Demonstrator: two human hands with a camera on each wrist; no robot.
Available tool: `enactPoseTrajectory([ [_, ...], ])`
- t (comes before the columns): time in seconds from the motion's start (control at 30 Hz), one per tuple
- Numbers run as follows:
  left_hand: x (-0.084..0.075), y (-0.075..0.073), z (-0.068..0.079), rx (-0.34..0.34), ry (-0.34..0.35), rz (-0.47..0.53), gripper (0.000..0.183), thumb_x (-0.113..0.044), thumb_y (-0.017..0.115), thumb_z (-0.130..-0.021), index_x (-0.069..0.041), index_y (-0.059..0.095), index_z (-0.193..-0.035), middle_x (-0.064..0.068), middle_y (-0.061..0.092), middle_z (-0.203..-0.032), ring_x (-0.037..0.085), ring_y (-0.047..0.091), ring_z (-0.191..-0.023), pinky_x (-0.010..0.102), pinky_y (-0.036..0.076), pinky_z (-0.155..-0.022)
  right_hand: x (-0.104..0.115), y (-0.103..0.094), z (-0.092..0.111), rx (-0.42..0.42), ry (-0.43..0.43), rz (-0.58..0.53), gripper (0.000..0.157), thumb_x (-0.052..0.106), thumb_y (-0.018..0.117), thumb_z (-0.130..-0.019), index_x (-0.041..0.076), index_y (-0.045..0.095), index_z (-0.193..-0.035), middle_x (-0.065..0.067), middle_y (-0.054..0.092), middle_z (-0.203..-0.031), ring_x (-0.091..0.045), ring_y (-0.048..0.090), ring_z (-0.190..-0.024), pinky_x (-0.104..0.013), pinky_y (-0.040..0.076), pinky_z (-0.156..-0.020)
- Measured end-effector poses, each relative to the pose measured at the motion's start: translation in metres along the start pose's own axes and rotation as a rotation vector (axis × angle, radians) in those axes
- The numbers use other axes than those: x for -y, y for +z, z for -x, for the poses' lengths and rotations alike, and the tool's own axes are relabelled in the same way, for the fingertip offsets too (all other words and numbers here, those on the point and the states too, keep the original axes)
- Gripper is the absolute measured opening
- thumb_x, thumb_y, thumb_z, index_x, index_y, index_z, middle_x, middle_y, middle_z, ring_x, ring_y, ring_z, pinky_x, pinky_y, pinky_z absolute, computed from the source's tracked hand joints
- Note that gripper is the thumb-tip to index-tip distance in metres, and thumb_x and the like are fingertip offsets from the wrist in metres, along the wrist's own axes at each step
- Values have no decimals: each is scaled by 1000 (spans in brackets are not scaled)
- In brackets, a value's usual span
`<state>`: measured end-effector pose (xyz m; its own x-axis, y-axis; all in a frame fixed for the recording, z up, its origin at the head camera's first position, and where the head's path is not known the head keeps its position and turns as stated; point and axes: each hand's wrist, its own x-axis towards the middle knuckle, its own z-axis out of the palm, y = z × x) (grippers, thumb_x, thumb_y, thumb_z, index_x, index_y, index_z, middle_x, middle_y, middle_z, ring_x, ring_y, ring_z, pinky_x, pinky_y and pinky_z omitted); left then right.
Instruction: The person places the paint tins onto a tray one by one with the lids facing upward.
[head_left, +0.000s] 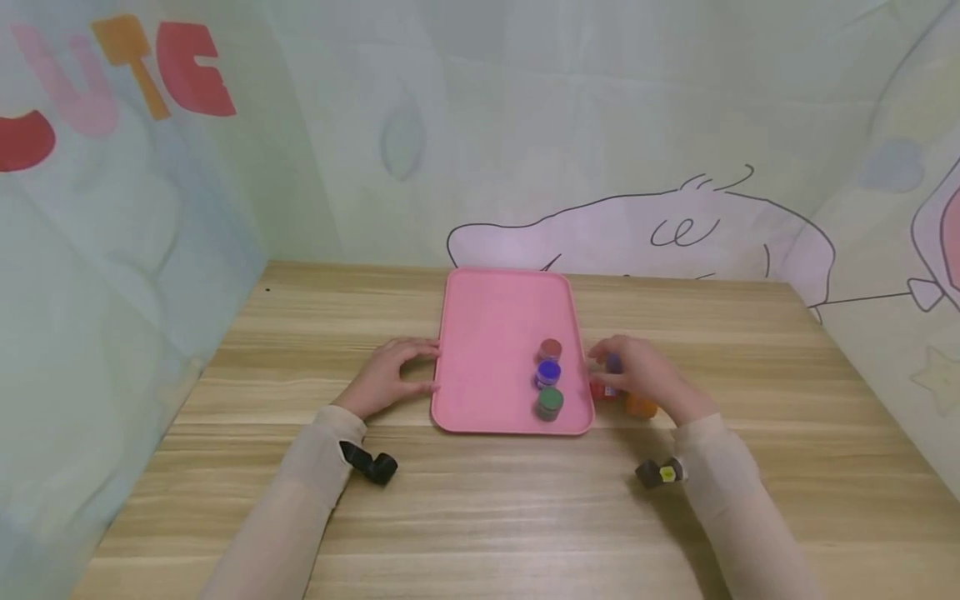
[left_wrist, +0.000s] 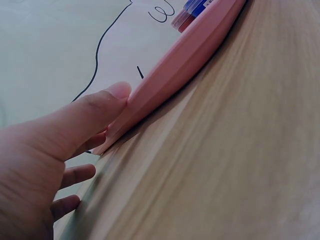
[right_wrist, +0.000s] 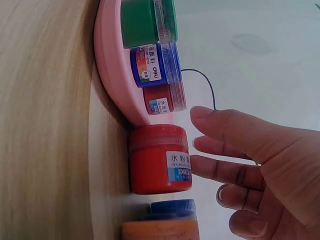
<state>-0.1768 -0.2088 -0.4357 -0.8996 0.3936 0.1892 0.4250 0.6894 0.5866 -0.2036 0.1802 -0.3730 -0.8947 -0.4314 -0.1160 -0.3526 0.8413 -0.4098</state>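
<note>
A pink tray (head_left: 491,333) lies on the table, my left hand (head_left: 390,375) at its left edge with thumb and fingertips against the rim. On the tray's right side stand three small paint jars in a row: a brownish-red jar (head_left: 551,350), a blue jar (head_left: 548,374) and a green jar (head_left: 550,404). Just right of the tray, a bright red paint jar (right_wrist: 160,160) lies on its side, lid towards the tray. My right hand (head_left: 637,371) hovers over it, fingers loosely bent and apart, one fingertip right at its label.
Beside the red jar, partly behind my right hand, are an orange jar (head_left: 642,407) and another blue jar (head_left: 614,362). The wooden table (head_left: 480,517) meets a printed cloth wall (head_left: 352,167) at the back and sides.
</note>
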Motion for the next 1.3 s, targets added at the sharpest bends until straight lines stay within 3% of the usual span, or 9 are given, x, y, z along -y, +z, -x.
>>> enactPoseTrajectory([
  [0.37, -1, 0, 1, 2, -6, 3, 57, -37, 76, -81, -12, 61, -129, 6, 53, -143, 30, 43, -135, 53, 26, -116, 0, 1, 11, -18, -80, 56, 32, 28, 80, -78, 13, 70, -105, -2, 69, -97, -18, 61, -90, -41, 55, -85],
  [0.73, -4, -2, 1, 5, -11, 2, 56, -36, 76, -81, -12, 61, -129, 6, 53, -143, 31, 43, -135, 54, 26, -116, 1, 9, 12, 4, -67, 141, 33, 21, 81, -77, 12, 69, -106, 0, 64, -91, -14, 55, -79, -28, 52, -70],
  [0.93, -3, -2, 0, 3, -8, -1, 56, -36, 77, -80, -12, 61, -128, 6, 54, -142, 30, 44, -135, 52, 27, -116, 2, 12, 12, -1, -86, 189, 36, 19, 82, -76, 10, 69, -108, -1, 63, -92, -14, 54, -79, -26, 52, -69],
  [1.3, -1, -1, 0, 2, -4, 3, 56, -35, 77, -80, -11, 62, -128, 6, 54, -142, 29, 42, -136, 51, 27, -117, 2, 11, 12, -31, -142, 192, 27, 17, 82, -75, 10, 68, -98, 1, 60, -83, -13, 51, -74, -24, 46, -64],
])
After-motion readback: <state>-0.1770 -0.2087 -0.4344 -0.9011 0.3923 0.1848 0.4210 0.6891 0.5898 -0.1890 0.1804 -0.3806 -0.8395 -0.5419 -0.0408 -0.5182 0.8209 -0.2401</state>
